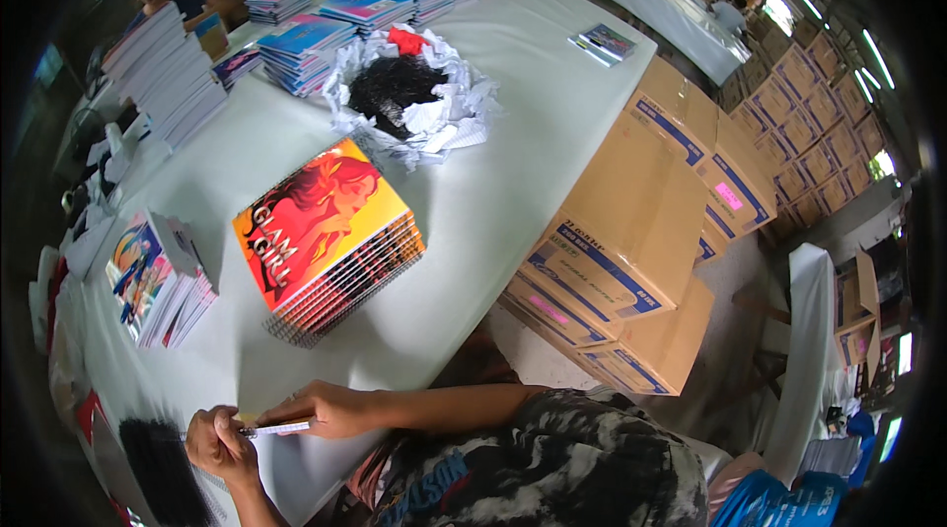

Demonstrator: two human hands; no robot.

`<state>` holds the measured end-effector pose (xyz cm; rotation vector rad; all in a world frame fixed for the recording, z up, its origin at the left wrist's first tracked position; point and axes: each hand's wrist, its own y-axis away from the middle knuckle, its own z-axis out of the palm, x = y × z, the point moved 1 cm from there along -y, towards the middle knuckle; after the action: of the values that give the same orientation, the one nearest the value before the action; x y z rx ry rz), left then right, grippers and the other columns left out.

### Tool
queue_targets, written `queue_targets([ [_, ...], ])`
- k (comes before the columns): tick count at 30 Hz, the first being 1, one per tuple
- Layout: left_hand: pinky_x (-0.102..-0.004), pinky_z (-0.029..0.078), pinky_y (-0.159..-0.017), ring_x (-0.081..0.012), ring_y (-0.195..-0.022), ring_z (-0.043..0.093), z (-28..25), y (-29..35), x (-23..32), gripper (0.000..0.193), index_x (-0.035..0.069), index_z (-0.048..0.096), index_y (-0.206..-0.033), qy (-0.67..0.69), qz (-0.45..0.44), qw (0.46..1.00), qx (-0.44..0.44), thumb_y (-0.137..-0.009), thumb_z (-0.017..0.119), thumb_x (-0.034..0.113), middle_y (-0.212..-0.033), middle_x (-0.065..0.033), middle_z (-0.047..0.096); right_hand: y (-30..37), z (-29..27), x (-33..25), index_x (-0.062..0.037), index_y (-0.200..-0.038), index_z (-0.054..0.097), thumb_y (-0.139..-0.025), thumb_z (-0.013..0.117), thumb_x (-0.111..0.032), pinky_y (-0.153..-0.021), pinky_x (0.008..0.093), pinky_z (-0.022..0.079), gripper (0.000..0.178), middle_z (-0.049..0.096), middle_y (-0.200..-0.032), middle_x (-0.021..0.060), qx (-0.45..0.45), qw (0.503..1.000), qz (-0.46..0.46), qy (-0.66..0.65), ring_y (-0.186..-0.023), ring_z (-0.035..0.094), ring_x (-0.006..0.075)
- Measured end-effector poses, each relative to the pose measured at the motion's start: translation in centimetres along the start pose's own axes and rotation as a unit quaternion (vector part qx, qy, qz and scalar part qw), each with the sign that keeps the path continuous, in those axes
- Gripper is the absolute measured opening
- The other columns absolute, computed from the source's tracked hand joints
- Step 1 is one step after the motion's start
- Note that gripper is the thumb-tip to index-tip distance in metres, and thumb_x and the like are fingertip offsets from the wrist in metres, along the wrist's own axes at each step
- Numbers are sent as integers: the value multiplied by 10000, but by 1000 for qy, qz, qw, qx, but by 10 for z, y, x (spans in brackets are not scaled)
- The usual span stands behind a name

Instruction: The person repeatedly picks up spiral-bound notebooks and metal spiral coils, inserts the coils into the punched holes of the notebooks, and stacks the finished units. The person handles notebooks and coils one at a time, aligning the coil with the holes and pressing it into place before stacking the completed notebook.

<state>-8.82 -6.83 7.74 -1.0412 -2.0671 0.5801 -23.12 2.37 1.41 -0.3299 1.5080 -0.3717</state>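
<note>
- Currently, pad (283,426) between 7 and 8 o'clock, above the surface (552,112)
- Right hand (330,411): fingers pinching the pad
- Left hand (222,443): fingers pressed together at the pad's 9 o'clock end; exactly what they pinch, I cannot tell
- Black bundle (158,468): 8 o'clock, just beside the left hand
- Orange books (330,221): 9 o'clock

you have a thin, white-paged notebook (284,427) between your left grip (219,442) and right grip (333,409), seen nearly edge-on, roughly level over the desk (523,132), its cover too hidden to tell.
</note>
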Motion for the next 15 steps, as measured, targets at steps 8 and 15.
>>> queue_targets([
  [8, -505, 147, -1079, -380, -1314, 256, -25, -16, 6, 857, -57, 368, -1322, -213, 106, 936, 260, -895, 94, 634, -1396, -236, 330, 8, 8, 10, -76, -1101, 632, -711, 681, -29, -789, 336, 514, 395, 633, -1096, 125, 41, 949, -230, 212, -925, 643, 267],
  [15, -610, 130, -1046, -435, -1297, 265, 24, 94, -12, 931, 149, 412, -1346, -81, 400, 912, 46, -704, 355, 821, -1361, -156, 381, 13, 1, 4, 20, -1098, 614, -743, 643, 18, -762, 314, 534, 355, 649, -1060, 146, 46, 975, -156, 155, -908, 660, 253],
])
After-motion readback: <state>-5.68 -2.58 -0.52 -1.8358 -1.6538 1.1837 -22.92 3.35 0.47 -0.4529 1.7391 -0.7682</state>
